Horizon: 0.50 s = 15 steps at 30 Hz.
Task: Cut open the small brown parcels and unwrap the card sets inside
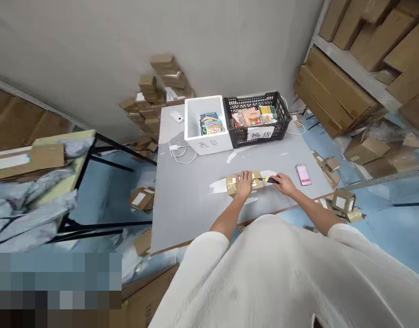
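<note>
A small brown cardboard package (256, 183), wrapped in shiny tape, lies on the grey table (188, 196) near its front edge. Across the top of the package rests my left hand (243, 184), fingers bent over it and gripping it against the table. My right hand (285, 184) is closed round the black and yellow handle of a utility knife (271, 180). The knife points left, its blade end at the package's right part; whether it cuts in cannot be made out. White patches of paper or worn surface show around the package.
A white bin (209, 145) and a black plastic crate (285, 130), both holding books, stand at the table's back. A phone (303, 175) lies right of my hands. A white cable (182, 155) lies at left. Boxes (161, 86) are stacked behind; shelving (356, 64) stands right.
</note>
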Tool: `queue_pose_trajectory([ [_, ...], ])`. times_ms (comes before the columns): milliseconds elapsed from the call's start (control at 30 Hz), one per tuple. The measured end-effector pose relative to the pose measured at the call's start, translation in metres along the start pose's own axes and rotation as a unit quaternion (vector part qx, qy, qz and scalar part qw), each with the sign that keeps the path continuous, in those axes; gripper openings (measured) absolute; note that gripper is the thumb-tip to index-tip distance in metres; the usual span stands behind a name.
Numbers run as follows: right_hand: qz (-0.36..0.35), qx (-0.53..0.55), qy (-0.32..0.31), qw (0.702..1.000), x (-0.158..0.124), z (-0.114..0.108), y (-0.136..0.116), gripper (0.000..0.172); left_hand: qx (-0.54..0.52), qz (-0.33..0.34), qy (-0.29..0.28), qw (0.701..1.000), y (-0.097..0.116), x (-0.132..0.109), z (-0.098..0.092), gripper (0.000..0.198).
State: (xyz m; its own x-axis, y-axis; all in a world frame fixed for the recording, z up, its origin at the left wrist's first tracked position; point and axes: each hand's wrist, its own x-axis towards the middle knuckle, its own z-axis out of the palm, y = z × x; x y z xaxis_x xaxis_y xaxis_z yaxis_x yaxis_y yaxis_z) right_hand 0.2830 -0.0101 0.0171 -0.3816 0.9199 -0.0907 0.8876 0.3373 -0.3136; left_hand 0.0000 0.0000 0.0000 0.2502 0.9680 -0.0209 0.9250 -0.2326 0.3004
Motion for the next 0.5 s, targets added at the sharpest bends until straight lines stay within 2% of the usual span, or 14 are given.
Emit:
queue_pose_trajectory([
  [133,0.001,0.040,-0.013,0.999,0.005,0.010,-0.003,0.048,-0.010,-0.006,0.010,1.000,-0.001,-0.002,0.004,0.057],
  [367,-0.014,0.046,-0.005,0.999,0.012,0.004,0.016,0.046,-0.044,-0.025,0.028,0.998,0.001,-0.001,0.009,0.055],
  [500,-0.018,0.094,-0.012,0.995,0.014,0.009,0.015,0.046,-0.074,-0.028,0.039,0.996,0.001,-0.001,0.011,0.052],
])
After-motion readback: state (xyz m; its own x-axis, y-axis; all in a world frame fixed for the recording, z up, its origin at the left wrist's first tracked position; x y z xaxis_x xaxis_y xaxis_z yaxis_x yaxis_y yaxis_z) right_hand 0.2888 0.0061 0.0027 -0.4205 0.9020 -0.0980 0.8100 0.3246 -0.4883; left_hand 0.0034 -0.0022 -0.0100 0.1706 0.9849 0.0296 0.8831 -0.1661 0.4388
